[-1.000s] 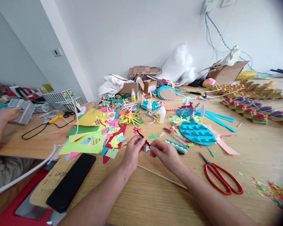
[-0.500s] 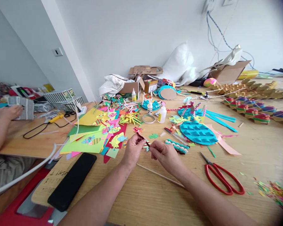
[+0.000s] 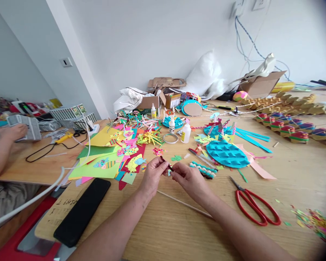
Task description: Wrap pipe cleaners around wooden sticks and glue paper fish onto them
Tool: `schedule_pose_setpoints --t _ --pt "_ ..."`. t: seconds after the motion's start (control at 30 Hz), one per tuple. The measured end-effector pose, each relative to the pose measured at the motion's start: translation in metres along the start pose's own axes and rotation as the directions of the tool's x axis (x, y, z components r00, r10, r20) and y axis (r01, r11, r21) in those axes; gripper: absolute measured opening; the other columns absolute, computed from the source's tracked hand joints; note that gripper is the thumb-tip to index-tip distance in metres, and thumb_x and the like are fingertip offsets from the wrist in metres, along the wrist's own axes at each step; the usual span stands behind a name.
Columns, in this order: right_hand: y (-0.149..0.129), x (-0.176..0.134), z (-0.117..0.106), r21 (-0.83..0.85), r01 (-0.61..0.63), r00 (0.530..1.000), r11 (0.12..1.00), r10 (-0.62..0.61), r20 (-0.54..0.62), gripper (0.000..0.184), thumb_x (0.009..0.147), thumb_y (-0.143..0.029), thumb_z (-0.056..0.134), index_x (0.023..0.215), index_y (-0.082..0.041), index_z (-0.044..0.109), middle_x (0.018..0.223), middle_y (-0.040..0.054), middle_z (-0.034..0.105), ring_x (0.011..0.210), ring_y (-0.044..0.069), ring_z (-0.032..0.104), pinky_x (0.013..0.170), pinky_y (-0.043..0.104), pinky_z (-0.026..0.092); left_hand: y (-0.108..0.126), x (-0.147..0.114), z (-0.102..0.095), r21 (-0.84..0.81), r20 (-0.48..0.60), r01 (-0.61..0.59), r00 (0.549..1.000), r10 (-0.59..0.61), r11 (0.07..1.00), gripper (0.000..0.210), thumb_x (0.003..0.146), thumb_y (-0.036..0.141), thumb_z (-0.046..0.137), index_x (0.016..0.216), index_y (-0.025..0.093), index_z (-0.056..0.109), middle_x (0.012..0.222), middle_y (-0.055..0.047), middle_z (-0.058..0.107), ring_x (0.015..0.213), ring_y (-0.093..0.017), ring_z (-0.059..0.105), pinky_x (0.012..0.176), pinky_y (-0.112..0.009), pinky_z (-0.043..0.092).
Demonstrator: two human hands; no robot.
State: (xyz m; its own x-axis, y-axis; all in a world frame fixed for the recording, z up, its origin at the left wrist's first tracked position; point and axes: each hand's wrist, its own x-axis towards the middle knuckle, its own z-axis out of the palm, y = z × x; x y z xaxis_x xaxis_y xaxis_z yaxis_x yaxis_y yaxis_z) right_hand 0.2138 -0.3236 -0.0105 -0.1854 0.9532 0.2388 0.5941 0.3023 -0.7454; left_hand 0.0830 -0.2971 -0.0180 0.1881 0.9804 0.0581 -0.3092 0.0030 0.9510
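Between my two hands is a thin dark maroon strip (image 3: 170,167), twisted or folded; its material is hard to make out. My left hand (image 3: 153,174) pinches one end between thumb and fingers. At its other end, the fingertips of my right hand (image 3: 189,178) are closed. Beneath my wrists a thin pale stick (image 3: 183,203) lies on the table. Just right of my right hand is a blue, white and black braided piece (image 3: 203,169). Small green paper cutouts (image 3: 176,158) lie just beyond the fingers.
Red-handled scissors (image 3: 256,204) lie at right, near colourful paper scraps (image 3: 313,222). A blue textured oval (image 3: 227,154) and a glue bottle (image 3: 186,133) stand beyond. Coloured paper sheets (image 3: 103,165) and a black phone (image 3: 83,212) are at left. Another person's hand (image 3: 17,132) works at far left.
My hands have drawn slightly closer together, and less of the maroon strip shows between them. At far left, the other person's hand and the grey object it holds have shifted slightly.
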Motion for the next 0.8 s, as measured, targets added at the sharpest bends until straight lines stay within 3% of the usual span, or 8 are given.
schedule_pose_setpoints --t 0.13,0.2,0.33,0.57,0.8 --pt "0.004 0.001 -0.004 0.114 -0.028 0.999 0.993 0.026 0.021 0.014 0.075 -0.024 0.046 0.063 -0.019 0.053 0.054 -0.0018 0.057 0.050 0.011 0.051 0.050 0.023 0.035 0.000 0.000 0.000 0.077 0.037 -0.045 0.998 0.042 0.996 0.015 0.069 0.028 0.060 0.064 0.014 0.054 0.056 0.003 0.049 0.053 -0.007 0.042 0.052 -0.019 0.032" --pt "0.008 0.003 -0.009 0.277 -0.103 0.989 0.955 0.068 0.133 0.014 0.074 -0.026 0.048 0.062 -0.019 0.051 0.050 -0.0032 0.054 0.048 0.010 0.049 0.049 0.022 0.037 0.002 0.001 -0.001 0.142 0.081 -0.069 0.995 0.058 0.988 0.015 0.069 0.027 0.059 0.062 0.014 0.054 0.055 0.003 0.048 0.052 -0.007 0.041 0.052 -0.019 0.032" --pt "0.014 0.006 -0.016 0.506 -0.306 0.920 0.807 0.115 0.374 0.016 0.070 -0.031 0.054 0.063 -0.017 0.051 0.047 -0.0050 0.052 0.042 0.007 0.046 0.045 0.019 0.036 0.004 0.003 -0.004 0.211 0.171 -0.049 0.985 0.013 0.976 0.016 0.069 0.027 0.059 0.062 0.014 0.053 0.052 0.004 0.045 0.049 -0.007 0.038 0.050 -0.020 0.030" --pt "0.012 0.005 -0.015 0.627 -0.353 0.924 0.694 0.152 0.352 0.022 0.067 -0.035 0.061 0.061 -0.016 0.053 0.046 -0.0045 0.054 0.041 0.006 0.045 0.044 0.018 0.035 -0.002 -0.002 0.000 -0.003 0.110 0.079 0.991 -0.078 0.997 0.019 0.068 0.031 0.063 0.069 0.014 0.055 0.061 0.002 0.052 0.053 -0.006 0.043 0.052 -0.019 0.032" --pt "0.013 0.002 -0.014 0.746 -0.447 0.882 0.494 0.109 0.458 0.021 0.067 -0.034 0.063 0.061 -0.016 0.055 0.046 -0.0033 0.053 0.041 0.006 0.043 0.042 0.019 0.031 0.000 -0.006 0.001 -0.127 0.143 0.129 0.984 -0.110 0.984 0.020 0.066 0.031 0.065 0.069 0.013 0.058 0.063 0.001 0.054 0.055 -0.006 0.045 0.054 -0.019 0.034"
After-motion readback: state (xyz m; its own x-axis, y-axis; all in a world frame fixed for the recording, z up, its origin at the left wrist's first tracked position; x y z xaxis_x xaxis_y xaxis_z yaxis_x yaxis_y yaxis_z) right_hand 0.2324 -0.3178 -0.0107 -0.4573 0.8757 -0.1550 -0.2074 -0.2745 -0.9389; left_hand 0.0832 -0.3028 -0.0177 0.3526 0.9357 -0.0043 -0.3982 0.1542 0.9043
